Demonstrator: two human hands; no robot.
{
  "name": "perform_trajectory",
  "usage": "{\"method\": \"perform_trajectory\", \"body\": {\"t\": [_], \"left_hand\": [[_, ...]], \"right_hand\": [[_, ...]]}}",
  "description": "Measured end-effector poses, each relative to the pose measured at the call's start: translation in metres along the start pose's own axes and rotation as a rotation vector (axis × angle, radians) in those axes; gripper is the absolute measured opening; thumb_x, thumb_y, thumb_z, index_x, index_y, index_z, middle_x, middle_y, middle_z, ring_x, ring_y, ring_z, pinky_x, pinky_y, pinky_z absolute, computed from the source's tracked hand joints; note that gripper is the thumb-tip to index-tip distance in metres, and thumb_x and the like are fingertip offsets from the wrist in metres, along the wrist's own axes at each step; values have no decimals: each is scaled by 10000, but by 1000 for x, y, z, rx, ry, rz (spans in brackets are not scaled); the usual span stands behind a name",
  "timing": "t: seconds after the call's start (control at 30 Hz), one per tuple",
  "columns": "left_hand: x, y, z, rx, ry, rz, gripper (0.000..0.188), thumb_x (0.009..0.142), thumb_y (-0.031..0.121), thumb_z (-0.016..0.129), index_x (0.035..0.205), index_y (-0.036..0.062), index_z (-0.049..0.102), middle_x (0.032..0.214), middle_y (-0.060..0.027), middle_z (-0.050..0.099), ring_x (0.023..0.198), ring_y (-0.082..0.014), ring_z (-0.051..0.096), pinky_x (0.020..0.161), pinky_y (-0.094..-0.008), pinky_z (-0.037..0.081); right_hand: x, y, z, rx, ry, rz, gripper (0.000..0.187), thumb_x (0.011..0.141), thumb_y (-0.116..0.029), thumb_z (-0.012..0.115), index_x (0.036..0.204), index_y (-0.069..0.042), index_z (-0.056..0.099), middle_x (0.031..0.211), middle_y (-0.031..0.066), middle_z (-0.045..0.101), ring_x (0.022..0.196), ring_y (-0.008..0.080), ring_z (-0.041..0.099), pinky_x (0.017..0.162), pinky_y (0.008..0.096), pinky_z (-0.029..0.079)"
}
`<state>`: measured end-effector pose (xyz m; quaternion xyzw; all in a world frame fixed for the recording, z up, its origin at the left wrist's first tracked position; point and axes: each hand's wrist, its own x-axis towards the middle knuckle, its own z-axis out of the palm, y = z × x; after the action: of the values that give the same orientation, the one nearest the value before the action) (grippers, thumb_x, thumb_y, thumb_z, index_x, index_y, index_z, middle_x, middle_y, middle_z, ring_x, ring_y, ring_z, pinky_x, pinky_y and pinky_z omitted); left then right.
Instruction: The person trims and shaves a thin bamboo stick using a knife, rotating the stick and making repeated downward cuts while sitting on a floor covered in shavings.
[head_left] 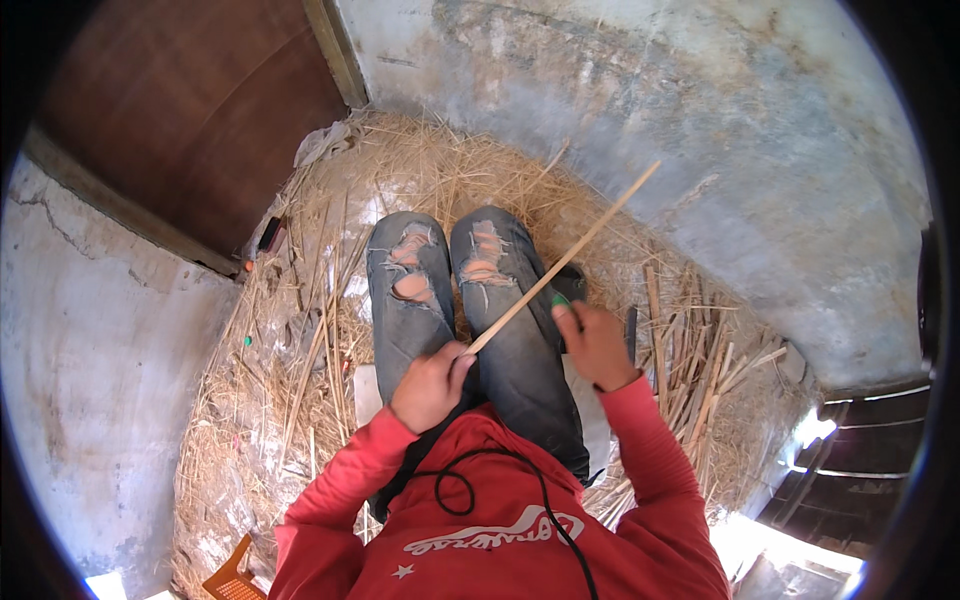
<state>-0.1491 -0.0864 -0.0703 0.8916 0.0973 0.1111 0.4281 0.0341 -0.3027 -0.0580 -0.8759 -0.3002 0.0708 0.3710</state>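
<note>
My left hand (432, 384) is closed on the lower end of a long, thin pale wooden stick (570, 256), which looks like split bamboo. The stick slants up to the right across my thighs, its far end pointing at the wall. Beside my right thigh, my right hand (598, 345) is curled shut. A bit of green (559, 300) shows at its thumb; the rest of what it grips is hidden, so its kind cannot be made out. That hand is apart from the stick. My knees, in torn dark jeans (410, 330), are drawn together under the work.
Straw-like shavings (270, 400) litter the floor. A pile of split sticks (700, 365) lies to my right. A stained wall (640, 90) rises ahead, with a brown door panel (200, 110) at the far left. An orange plastic piece (232, 578) is at lower left.
</note>
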Motion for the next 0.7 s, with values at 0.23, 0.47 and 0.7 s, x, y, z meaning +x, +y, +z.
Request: {"method": "perform_trajectory", "body": {"t": [0.23, 0.47, 0.7], "left_hand": [[46, 18, 32, 60, -20, -6, 166, 1018, 173, 627, 991, 10, 644, 720, -276, 634, 711, -484, 650, 620, -545, 495], [31, 11, 25, 171, -1, 5, 148, 1013, 165, 629, 1013, 18, 648, 713, -269, 639, 688, -474, 654, 610, -544, 508], [-33, 8, -30, 301, -99, -22, 138, 1001, 159, 651, 1056, 33, 661, 709, -237, 656, 654, -441, 667, 580, -511, 515]], "right_hand": [[-18, -10, 33, -69, -53, -86, 470, 1039, -431, 574, 791, -33, 609, 636, 261, 627, 627, 481, 648, 586, 573, 508], [-14, -20, 40, -196, -41, -110, 496, 1032, -480, 567, 798, -47, 624, 619, 235, 632, 613, 472, 656, 577, 558, 525], [7, 13, 27, -161, 119, 170, 541, 1034, -524, 545, 873, -20, 659, 754, 282, 675, 754, 503, 673, 683, 582, 524]]}}
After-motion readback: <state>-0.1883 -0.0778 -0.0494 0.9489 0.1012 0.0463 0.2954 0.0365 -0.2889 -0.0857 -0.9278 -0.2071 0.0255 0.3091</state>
